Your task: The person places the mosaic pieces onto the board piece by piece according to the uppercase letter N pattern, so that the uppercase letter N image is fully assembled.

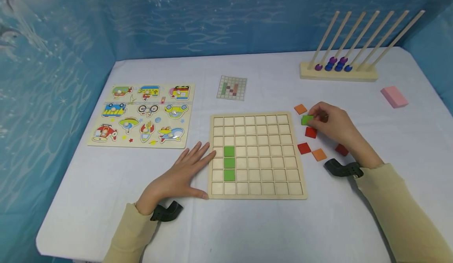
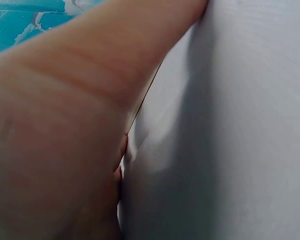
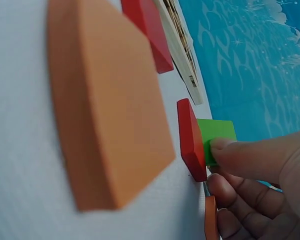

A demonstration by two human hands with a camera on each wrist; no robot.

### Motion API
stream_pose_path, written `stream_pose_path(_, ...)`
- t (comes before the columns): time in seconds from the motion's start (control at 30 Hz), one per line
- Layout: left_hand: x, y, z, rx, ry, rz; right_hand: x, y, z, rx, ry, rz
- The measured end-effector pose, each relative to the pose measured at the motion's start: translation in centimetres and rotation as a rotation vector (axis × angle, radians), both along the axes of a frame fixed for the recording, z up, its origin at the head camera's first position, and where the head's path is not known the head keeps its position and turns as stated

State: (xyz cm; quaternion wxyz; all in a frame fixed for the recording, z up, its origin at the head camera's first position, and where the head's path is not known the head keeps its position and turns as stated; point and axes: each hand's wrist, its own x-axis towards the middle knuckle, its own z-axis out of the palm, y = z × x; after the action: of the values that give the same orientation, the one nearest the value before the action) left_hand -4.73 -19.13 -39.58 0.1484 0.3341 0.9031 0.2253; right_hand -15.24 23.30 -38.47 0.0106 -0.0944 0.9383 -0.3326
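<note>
At right of centre we watch the right hand pinching a bright-green, square, seemingly wooden tile, thumb on its face — likely for control. Lower left, the left hand, fingers spread, touches the mid-frame pale wooden grid board — we'd guess to steady it.

right hand pinches a green tile, left hand touching gridded board.
</note>
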Motion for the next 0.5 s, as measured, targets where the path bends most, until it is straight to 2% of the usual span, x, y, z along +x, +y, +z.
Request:
stream_pose_path(0.2, 0.0, 0.0, 0.1, -0.015, 0.003, -0.005, 0.3, -0.1, 0.5, -0.031, 0.06, -0.01)
stream_pose_path(0.3, 0.0, 0.0, 0.0, -0.016, 0.0, -0.005, 0.5, -0.9, 1.3, -0.105, 0.045, 0.001)
stream_pose_path(0.4, 0.0, -0.1, -0.1, -0.012, 0.0, -0.005, 0.8, -2.4, 2.2, -0.182, 0.018, 0.046)
stream_pose_path(0.43, 0.0, -0.1, -0.1, -0.011, 0.001, -0.006, 1.2, -3.3, 3.0, -0.211, 0.0, 0.062)
stream_pose_path(0.5, 0.0, -0.2, -0.2, -0.011, 0.003, -0.009, 1.3, -4.9, 3.5, -0.264, -0.009, 0.118)
